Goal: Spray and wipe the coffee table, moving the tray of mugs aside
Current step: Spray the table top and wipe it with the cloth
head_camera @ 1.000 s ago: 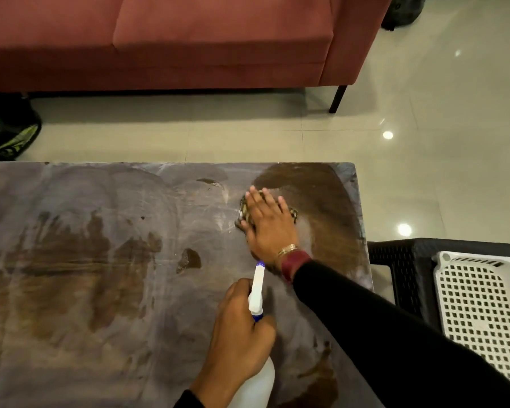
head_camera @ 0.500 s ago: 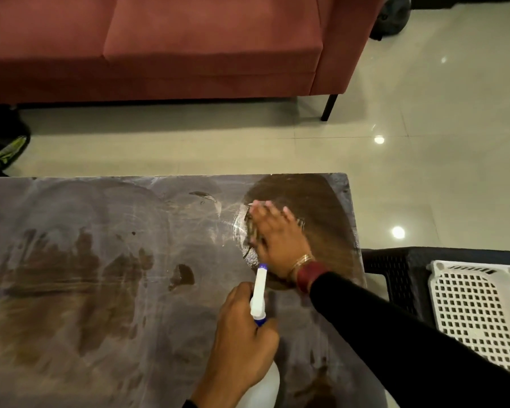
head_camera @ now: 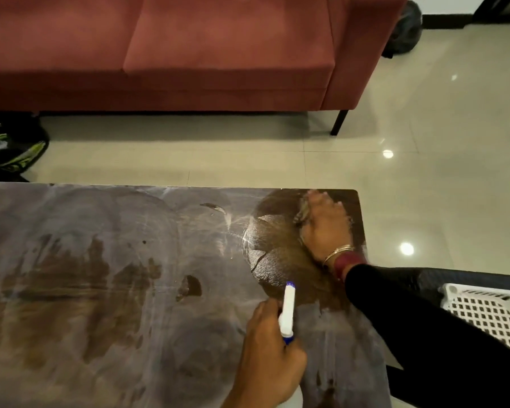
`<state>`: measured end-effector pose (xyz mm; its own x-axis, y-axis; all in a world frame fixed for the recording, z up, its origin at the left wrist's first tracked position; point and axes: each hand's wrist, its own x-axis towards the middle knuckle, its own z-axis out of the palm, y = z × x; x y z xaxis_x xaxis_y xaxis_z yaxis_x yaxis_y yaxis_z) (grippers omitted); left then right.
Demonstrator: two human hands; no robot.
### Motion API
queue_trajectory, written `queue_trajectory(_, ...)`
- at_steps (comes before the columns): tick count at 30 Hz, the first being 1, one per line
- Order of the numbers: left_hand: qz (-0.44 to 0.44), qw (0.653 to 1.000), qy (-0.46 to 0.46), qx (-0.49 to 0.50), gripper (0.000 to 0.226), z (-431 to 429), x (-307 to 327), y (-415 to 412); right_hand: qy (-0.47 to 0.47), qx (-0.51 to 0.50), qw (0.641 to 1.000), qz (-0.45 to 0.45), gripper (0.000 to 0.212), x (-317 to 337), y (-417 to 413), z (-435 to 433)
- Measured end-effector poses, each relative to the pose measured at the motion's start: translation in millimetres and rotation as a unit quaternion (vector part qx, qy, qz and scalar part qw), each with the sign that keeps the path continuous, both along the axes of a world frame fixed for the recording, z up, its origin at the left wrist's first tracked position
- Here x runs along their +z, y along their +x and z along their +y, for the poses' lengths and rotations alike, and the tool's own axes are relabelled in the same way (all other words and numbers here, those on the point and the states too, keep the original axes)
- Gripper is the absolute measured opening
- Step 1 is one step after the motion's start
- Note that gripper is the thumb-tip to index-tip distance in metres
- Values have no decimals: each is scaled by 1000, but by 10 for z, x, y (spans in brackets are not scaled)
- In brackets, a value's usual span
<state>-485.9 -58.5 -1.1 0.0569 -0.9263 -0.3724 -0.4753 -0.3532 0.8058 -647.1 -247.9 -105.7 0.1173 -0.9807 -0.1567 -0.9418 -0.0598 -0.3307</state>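
From the head view, my right hand (head_camera: 326,228) lies flat in the upper right of the frame, palm pressing a cloth (head_camera: 302,212) against the far right corner of the coffee table (head_camera: 100,260); the fingers are spread over the cloth, not clenched around it, and only a scrap of it peeks out at the hand's left edge. Around it I see a dark, clean-looking oval, while most of the tabletop to the left wears a pale, streaky film. My left hand (head_camera: 265,357) sits at the lower centre, wrapped round a spray bottle (head_camera: 287,313) with its white nozzle pointing up the frame toward the wiped patch.

The tray of mugs does not show anywhere on the table, so I judge it is already moved aside (a white perforated basket (head_camera: 489,313) on a dark stool (head_camera: 424,278) at the right edge may belong to that, though I see no mugs).

The risk I see is the cloth sliding off the corner, since the hand is right at the table's edge. A stray squeeze of the bottle would also re-wet the cleaned patch.
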Motion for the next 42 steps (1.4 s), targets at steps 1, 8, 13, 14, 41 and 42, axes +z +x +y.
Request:
queue_trajectory(1, -4, 1000, 0, 14, 18, -47, 0, 10, 5, 68, 998, -3, 74, 4, 116, 178)
queue_trajectory(8, -75, 993, 33, 91, 13, -490, -97, 616, 0, 46, 999, 9, 71, -22, 138, 112)
queue_trajectory(13, -91, 990, 42, 101, 12, -494, -94, 897, 14, 5, 999, 36, 71, 4, 813, -524)
queue_trajectory(14, -81, 991, 40, 98, 12, -452, -93, 903, 8, 33, 999, 36, 71, -1, 998, -497)
queue_trajectory(41, -4, 991, 48, 128, 20, 349, 79, 1241, -12, 377, 926, 8, 78, -138, 2130, 936)
queue_trajectory(42, -6, 991, 46, 127, 18, 352, 111, 1251, -8, 385, 923, 1, 76, -147, 1905, 1167)
